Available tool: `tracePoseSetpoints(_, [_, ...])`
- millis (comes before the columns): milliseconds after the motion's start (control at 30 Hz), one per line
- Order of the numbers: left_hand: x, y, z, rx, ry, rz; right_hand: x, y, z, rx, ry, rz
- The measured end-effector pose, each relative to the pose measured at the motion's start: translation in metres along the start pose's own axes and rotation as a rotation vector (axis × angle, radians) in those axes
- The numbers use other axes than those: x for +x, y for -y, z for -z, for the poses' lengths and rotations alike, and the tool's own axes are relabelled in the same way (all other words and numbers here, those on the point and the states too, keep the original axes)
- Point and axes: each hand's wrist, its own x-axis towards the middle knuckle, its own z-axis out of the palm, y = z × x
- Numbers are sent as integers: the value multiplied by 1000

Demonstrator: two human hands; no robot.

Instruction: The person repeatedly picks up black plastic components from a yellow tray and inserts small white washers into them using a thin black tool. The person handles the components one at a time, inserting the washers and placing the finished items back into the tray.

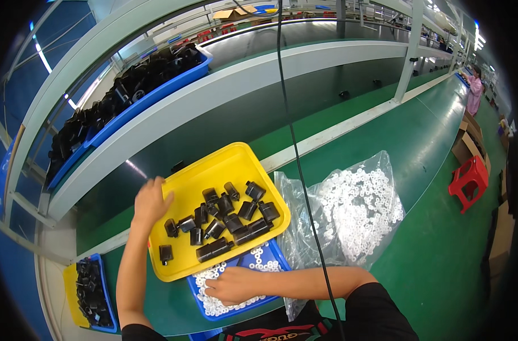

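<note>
My left hand is at the upper left rim of a yellow tray, thumb apart from the fingers, with nothing visible in it. Several small black bottles with narrow necks lie loose in that tray. Just beyond the rim, a black piece rests near the hand on the dark belt. My right hand is down in a blue tray of small white rings. Its fingers are curled together among the rings, and their tips are hidden. The yellow tray overlaps the blue one's far side.
A clear plastic bag of white rings lies right on the green table. Blue bins heaped with black parts stand upper left; another bin sits lower left. A black cable hangs across. A red stool and a person are right.
</note>
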Motion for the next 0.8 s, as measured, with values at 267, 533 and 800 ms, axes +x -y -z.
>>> tracePoseSetpoints(267, [-83,-5,3,-278,103,95,5,4,6,52,34,31])
tracePoseSetpoints(533, [-86,5,-7,-499,193,164,7,7,18,91,90,-31])
tracePoseSetpoints(800, [-107,-4,20,-756,4,305,7,1,11,57,80,-28])
